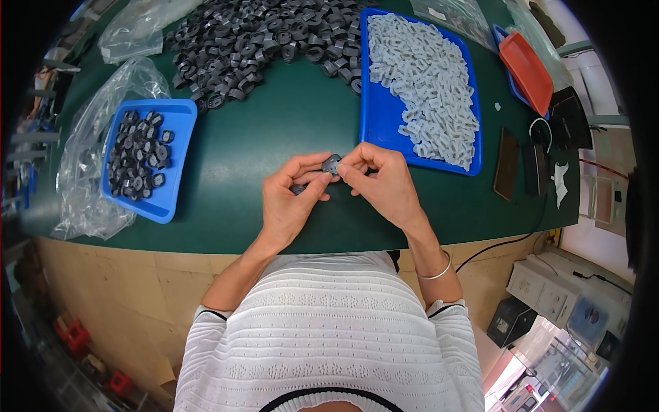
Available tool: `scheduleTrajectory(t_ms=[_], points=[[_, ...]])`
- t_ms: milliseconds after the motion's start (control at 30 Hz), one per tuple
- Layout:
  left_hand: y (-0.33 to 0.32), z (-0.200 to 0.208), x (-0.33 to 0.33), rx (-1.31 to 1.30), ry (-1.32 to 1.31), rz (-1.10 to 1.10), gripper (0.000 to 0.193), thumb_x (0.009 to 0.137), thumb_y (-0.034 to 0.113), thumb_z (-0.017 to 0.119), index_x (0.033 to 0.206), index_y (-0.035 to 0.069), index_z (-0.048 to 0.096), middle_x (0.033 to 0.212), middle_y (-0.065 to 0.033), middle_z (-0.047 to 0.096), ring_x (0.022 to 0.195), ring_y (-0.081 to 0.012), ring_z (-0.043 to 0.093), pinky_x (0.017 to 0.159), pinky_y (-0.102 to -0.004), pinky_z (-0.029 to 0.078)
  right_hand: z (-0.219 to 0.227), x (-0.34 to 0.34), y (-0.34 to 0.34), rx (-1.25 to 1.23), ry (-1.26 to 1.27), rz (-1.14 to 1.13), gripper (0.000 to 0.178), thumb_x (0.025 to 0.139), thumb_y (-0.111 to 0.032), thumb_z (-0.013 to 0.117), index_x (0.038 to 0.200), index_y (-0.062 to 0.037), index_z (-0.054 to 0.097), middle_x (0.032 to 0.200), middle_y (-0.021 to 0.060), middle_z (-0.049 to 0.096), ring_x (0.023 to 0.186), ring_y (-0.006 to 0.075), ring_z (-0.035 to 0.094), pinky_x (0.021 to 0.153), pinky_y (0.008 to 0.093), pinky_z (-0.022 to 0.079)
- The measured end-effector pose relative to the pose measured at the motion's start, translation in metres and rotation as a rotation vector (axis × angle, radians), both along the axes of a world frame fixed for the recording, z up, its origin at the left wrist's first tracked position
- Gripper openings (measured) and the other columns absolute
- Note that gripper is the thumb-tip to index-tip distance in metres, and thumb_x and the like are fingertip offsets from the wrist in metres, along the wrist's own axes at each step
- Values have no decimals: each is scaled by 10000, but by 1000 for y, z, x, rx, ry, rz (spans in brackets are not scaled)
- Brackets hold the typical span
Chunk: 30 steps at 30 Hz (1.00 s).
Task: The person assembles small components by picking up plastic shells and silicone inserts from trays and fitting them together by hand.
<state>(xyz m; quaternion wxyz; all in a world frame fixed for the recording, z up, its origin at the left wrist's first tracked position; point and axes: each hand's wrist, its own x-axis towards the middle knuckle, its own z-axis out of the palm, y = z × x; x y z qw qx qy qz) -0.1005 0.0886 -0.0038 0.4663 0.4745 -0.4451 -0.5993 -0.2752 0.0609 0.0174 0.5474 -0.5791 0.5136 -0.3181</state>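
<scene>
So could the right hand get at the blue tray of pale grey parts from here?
Probably yes: the right hand sits just below that tray, with bare green table between, though its fingers are pinching a small dark part.

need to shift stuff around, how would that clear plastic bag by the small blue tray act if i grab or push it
The clear plastic bag looks crumpled and thin, so probably floppy and very light. It would likely crumple and slide over the green table rather than move as one piece. It wraps around the small blue tray, so tugging might drag that.

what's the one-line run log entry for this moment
left hand: holds small dark ring part | right hand: pinches same part | left: blue tray of dark parts | right: blue tray of pale parts
</scene>
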Motion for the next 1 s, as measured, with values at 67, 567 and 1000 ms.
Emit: scheduleTrajectory(t_ms=[67, 567, 1000], points=[[-1, 0, 1, 17, 25, 10, 299, 894, -31, 611, 1192, -24, 594, 1080, -109, 671, 933, -150, 681, 669, -216, 566, 1, 3, 2, 14, -32, -27, 98, 886, -68, 660, 861, 26, 652, 817, 32, 653, 719, 55, 590, 579, 197, 513], [-1, -3, -1, 24, 128, 32, 275, 897, -59, 581, 1171, -38, 587, 1072, -114, 668, 939, -156, 679, 674, -222, 565, -21, 17, -1, 23, -330, -182, 112, 841, -6, 665, 927, 22, 599, 862, 44, 610, 724, 64, 555, 575, 200, 503], [-14, -24, 16, 258, 250, -21, 260, 895, 64, 655, 1138, -5, 591, 987, -81, 696, 832, -102, 665, 578, -176, 508, -15, 11, 5, -328, 46, 79, 259, 817, -4, 704, 1068, -1, 639, 931, 52, 605, 746, 120, 587, 681, 222, 517]])
